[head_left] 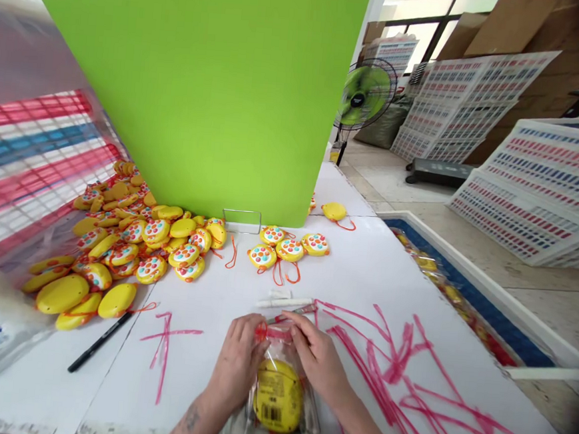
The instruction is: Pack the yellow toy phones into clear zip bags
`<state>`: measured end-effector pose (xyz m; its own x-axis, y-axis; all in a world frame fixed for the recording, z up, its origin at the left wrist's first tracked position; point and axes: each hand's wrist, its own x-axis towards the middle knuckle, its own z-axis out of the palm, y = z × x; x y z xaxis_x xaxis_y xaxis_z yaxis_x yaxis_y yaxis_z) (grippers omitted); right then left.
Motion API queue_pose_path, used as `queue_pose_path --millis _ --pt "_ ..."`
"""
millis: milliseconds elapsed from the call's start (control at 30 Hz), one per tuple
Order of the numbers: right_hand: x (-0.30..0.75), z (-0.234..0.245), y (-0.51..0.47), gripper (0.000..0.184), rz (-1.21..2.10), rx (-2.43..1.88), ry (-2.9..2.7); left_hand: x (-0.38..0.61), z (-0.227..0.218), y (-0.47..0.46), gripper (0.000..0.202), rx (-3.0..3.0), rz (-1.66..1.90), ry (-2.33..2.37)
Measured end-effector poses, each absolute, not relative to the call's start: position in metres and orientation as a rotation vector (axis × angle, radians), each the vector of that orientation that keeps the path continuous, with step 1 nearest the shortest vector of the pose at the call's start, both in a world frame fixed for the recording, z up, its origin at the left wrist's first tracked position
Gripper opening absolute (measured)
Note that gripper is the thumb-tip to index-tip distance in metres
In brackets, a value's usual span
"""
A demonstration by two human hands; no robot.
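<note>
A clear plastic bag (274, 416) lies near the front of the white table (389, 285) with one yellow toy (278, 395) inside, barcode side up. My left hand (238, 360) and my right hand (316, 356) both pinch the bag's red-striped top edge (275, 333), fingers closed on it. Just beyond the hands lie two white markers (283, 303). A pile of several yellow toys with coloured buttons (132, 238) sits at the left. Three more such toys (289, 249) with orange cords lie in the middle.
A tall green board (214, 91) stands across the back of the table. A black pen (100, 341) lies at front left. Red marker scribbles (408, 367) cover the table's right side. A fan (364, 96) and stacked white crates (537, 190) stand on the floor to the right.
</note>
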<state>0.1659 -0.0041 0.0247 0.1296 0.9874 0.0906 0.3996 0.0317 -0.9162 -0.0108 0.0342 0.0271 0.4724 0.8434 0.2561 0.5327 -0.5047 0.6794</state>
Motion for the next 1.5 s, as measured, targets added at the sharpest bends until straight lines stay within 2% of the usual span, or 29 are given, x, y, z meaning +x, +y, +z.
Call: queue_pose_path --millis 67,133,367,567,667,867,1067,1500 --pt "0.166 0.024 -0.005 0.035 0.793 -1.505 -1.375 -0.013 0.027 0.035 0.04 1.953 0.793 1.192" --pt "0.165 0.023 -0.006 0.033 0.749 -1.474 -1.364 -0.012 0.029 0.034 0.043 1.709 0.706 1.149" --pt "0.163 0.023 -0.008 0.03 0.626 -1.414 -1.425 -0.002 0.031 0.031 0.016 1.46 0.667 1.127" --pt "0.166 0.023 -0.009 0.029 0.593 -1.441 -1.422 -0.001 0.01 0.034 0.024 1.378 0.761 1.111" --pt "0.166 0.021 -0.007 0.028 0.463 -1.464 -1.497 0.004 0.003 0.034 0.025 1.316 0.748 1.054" --pt "0.161 0.018 0.0 0.03 0.09 -1.397 -1.771 0.003 0.004 0.038 0.027 1.402 0.657 0.966" --pt "0.152 0.018 0.002 0.028 0.133 -1.341 -1.987 -0.001 0.01 0.04 0.03 1.49 0.618 0.898" --pt "0.147 0.014 0.006 0.029 -0.006 -1.422 -2.092 -0.005 0.008 0.041 0.028 1.559 0.565 0.886"
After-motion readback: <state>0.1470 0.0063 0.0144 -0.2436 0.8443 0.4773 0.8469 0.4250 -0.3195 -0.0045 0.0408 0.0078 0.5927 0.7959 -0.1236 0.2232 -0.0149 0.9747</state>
